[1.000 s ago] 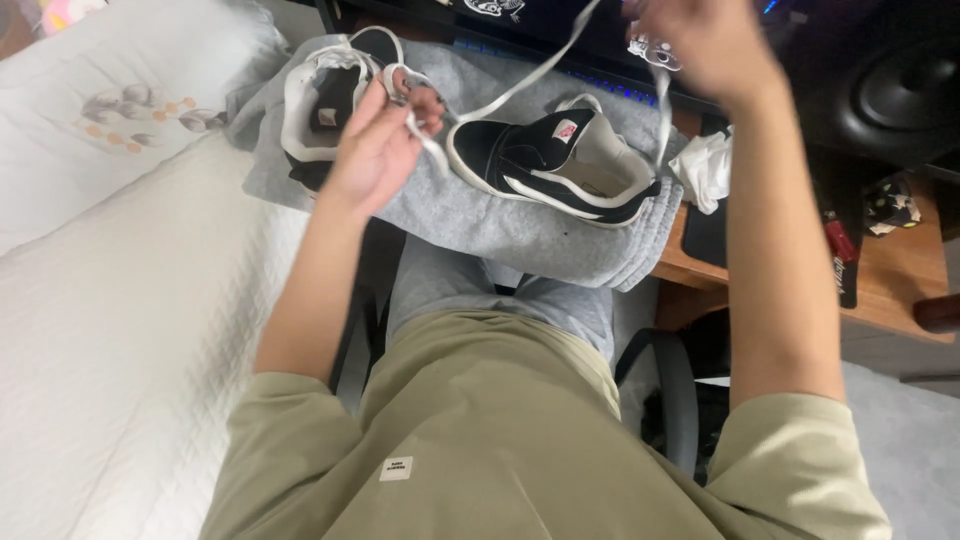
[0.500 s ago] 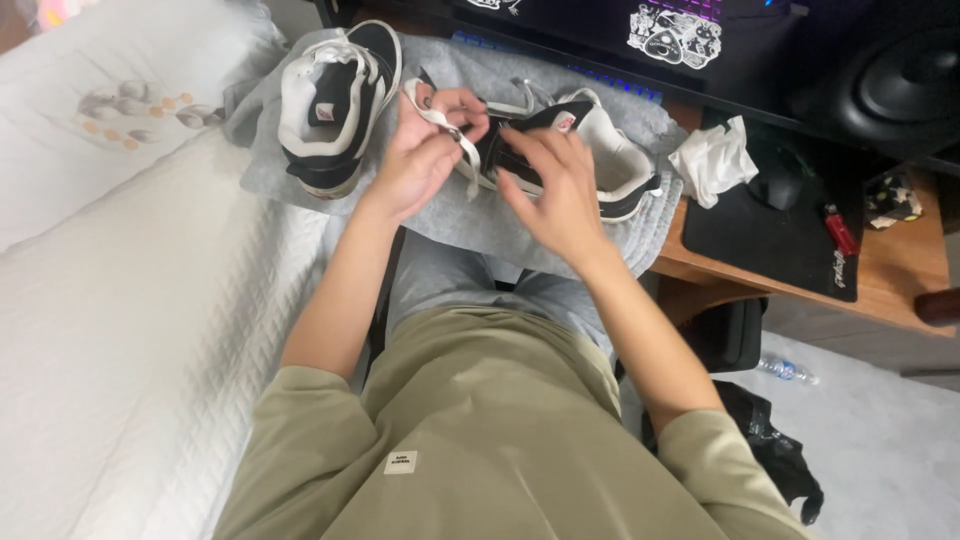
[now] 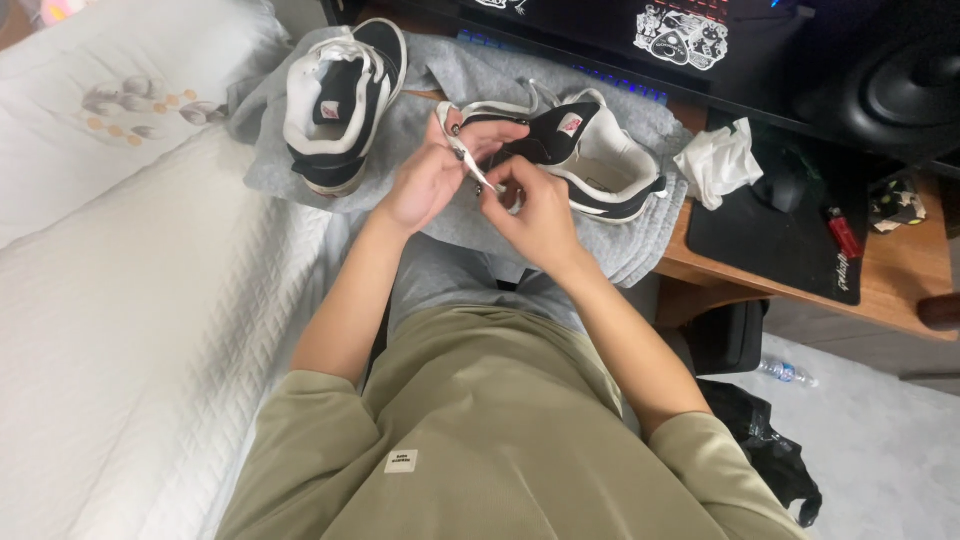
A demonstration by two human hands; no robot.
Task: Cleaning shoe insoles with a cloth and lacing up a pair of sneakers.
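Two black-and-white sneakers lie on a grey cloth [image 3: 640, 235] spread over my lap and the desk edge. The right sneaker [image 3: 590, 165] lies on its side before my hands. My left hand [image 3: 435, 170] grips its eyelet flap, and a white shoelace [image 3: 470, 165] runs between both hands. My right hand [image 3: 530, 205] pinches the lace end close to the flap. The left sneaker [image 3: 335, 100] rests further left, untouched, its opening facing up.
A white quilted bed [image 3: 120, 330] with a pillow [image 3: 110, 90] fills the left. A wooden desk [image 3: 900, 280] on the right holds a black mouse mat [image 3: 790, 240], crumpled tissue [image 3: 720, 160], mouse and speaker [image 3: 900, 90]. A plastic bottle [image 3: 785, 372] and black bag [image 3: 770, 450] lie on the floor.
A second ago my right hand was raised high, pulling the lace out long. It has come down to meet my left hand at the right sneaker's flap.
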